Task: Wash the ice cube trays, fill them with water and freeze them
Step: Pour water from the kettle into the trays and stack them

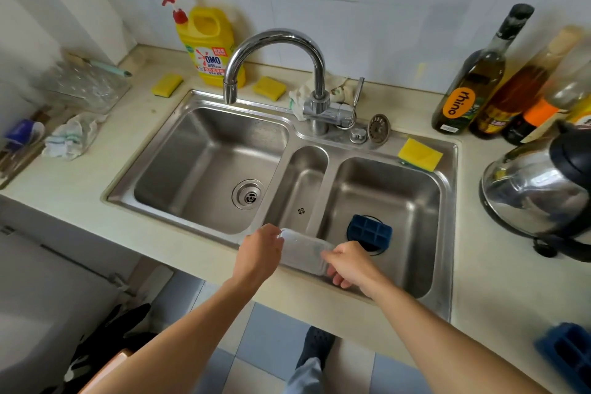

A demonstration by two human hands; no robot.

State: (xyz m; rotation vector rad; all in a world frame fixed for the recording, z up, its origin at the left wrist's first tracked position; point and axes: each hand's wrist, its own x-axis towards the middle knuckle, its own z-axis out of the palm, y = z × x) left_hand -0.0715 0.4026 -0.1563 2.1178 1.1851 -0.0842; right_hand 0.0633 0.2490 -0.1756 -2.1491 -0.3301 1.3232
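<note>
Tray of clear plastic, perhaps a lid, call it the clear tray, hangs over the front rim of the sink, gripped at its ends by the left hand and the right hand. A blue tray lies in the right basin; a second blue tray rests on the worktop. Held only by its ends above the rim, the thin plastic could slip and fall to the floor. The yellow detergent bottle reads "OMO"; the oil bottle reads "rhino".
</note>
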